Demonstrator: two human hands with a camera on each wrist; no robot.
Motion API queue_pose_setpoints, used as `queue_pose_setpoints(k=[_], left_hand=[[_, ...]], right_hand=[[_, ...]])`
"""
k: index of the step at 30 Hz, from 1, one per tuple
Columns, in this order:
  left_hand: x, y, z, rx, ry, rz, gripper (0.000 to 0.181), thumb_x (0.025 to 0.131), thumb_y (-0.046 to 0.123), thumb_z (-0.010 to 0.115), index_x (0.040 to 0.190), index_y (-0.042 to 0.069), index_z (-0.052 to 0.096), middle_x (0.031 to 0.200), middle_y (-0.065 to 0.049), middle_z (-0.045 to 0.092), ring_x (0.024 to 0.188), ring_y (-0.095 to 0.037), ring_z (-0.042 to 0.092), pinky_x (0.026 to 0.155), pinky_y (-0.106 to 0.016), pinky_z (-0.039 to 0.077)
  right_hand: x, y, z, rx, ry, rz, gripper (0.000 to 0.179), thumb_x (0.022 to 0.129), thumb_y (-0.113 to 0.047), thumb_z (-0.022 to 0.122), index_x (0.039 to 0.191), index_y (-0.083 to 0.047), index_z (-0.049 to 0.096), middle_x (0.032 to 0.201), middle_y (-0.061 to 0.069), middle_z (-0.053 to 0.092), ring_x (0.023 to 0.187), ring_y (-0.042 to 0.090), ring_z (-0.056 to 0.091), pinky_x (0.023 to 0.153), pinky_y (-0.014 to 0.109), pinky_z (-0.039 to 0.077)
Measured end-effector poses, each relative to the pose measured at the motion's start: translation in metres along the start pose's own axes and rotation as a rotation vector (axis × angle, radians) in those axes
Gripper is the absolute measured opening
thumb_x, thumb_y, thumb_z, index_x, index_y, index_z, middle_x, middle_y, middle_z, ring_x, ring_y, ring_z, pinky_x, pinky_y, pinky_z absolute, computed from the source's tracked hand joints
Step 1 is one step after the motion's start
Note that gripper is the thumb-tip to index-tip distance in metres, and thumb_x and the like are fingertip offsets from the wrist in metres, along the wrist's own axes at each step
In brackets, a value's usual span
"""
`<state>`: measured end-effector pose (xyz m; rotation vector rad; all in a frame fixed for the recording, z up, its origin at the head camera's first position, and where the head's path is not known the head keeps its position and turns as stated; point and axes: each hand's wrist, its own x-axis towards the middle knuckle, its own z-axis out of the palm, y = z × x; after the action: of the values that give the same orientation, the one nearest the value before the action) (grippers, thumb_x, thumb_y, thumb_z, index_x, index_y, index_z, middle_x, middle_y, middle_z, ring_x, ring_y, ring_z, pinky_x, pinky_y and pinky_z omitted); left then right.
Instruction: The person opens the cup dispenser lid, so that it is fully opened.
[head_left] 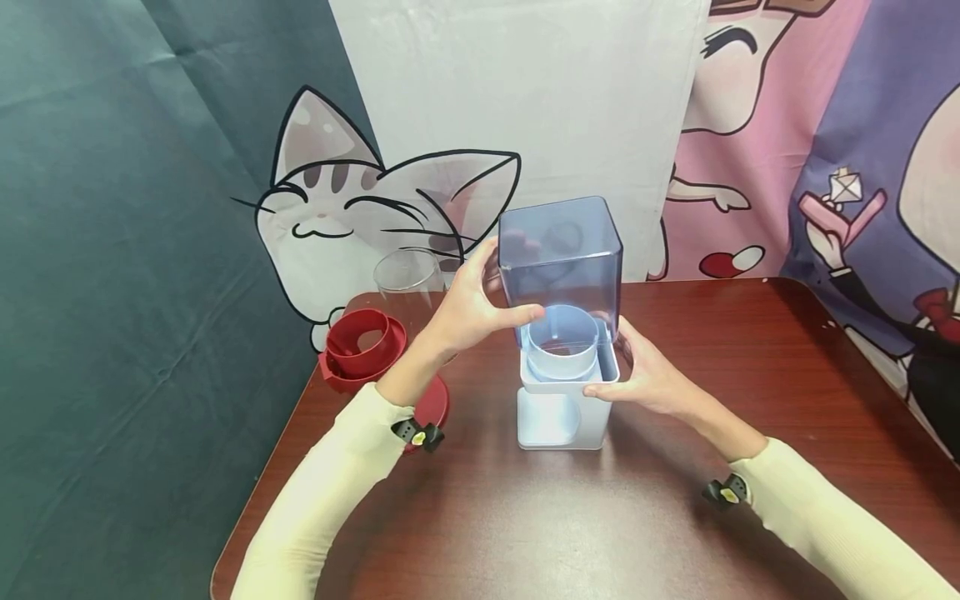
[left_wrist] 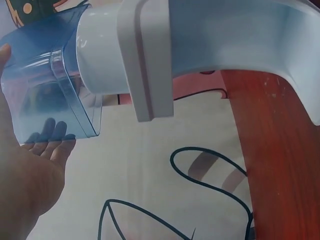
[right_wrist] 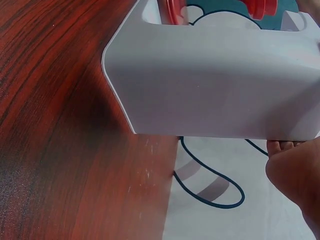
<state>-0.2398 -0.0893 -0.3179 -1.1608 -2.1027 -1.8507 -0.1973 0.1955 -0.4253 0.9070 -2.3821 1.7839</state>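
Observation:
A translucent blue square container (head_left: pixel 562 237), open side down, is in my left hand (head_left: pixel 476 304), thumb on the near side and fingers behind it. Its lower rim is tilted around a round white collar (head_left: pixel 564 360) on top of a white dispenser stand (head_left: pixel 592 425). The stand is upright on the table. My right hand (head_left: pixel 652 379) grips the stand's upper right side, thumb in front and fingers behind. In the left wrist view the container (left_wrist: pixel 40 95) overlaps the collar (left_wrist: pixel 102 50); whether they touch there, I cannot tell.
To the left, a red ring-shaped part (head_left: pixel 348 379) stands on the brown table (head_left: pixel 480 517) beside a clear cylinder (head_left: pixel 408 279). A red round base (head_left: pixel 433 404) is partly behind my left forearm. Printed cloths (head_left: pixel 562 100) hang behind the table.

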Motion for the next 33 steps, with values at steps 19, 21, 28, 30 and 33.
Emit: queue_pose_setpoints(k=[19,21,28,30,33], left_hand=[[0.028,-0.019,-0.012,0.015,0.112,-0.028,0.083,0.077,-0.004,0.091,0.148,0.001,0.048,0.141,-0.015,0.062,0.132,-0.021,0.060,0.119,-0.032,0.042],[0.030,-0.022,-0.013,0.017,0.117,-0.023,0.084,0.077,-0.004,0.091,0.149,0.001,0.048,0.142,-0.015,0.061,0.134,-0.021,0.059,0.120,-0.031,0.041],[0.035,-0.035,-0.018,0.042,0.146,-0.029,0.089,0.078,-0.002,0.091,0.153,0.002,0.044,0.147,-0.013,0.059,0.139,-0.018,0.055,0.120,-0.030,0.039],[0.036,-0.038,-0.019,0.044,0.153,-0.037,0.090,0.078,-0.001,0.091,0.154,0.002,0.043,0.148,-0.012,0.058,0.139,-0.018,0.055,0.120,-0.029,0.039],[0.037,-0.044,-0.020,0.049,0.163,-0.055,0.093,0.078,0.001,0.092,0.156,0.002,0.041,0.151,-0.011,0.056,0.141,-0.018,0.053,0.121,-0.029,0.038]], right_hand=[[-0.002,0.001,0.000,0.052,-0.010,0.004,0.103,0.076,0.003,0.092,0.160,-0.006,0.034,0.149,0.017,0.053,0.134,0.018,0.054,0.112,0.018,0.042],[-0.002,0.001,0.000,0.049,-0.009,0.002,0.102,0.075,0.003,0.092,0.160,-0.006,0.034,0.149,0.017,0.053,0.134,0.017,0.054,0.112,0.018,0.042],[-0.001,0.002,0.001,0.060,-0.009,-0.033,0.101,0.074,0.006,0.091,0.159,-0.004,0.036,0.145,0.019,0.055,0.129,0.021,0.057,0.109,0.020,0.046],[-0.001,0.001,0.001,0.065,-0.008,-0.028,0.101,0.074,0.006,0.091,0.159,-0.004,0.036,0.145,0.018,0.055,0.129,0.022,0.058,0.109,0.020,0.046],[-0.001,-0.001,0.002,0.062,-0.007,-0.019,0.101,0.074,0.005,0.091,0.159,-0.004,0.036,0.146,0.018,0.055,0.129,0.023,0.058,0.108,0.020,0.047]])
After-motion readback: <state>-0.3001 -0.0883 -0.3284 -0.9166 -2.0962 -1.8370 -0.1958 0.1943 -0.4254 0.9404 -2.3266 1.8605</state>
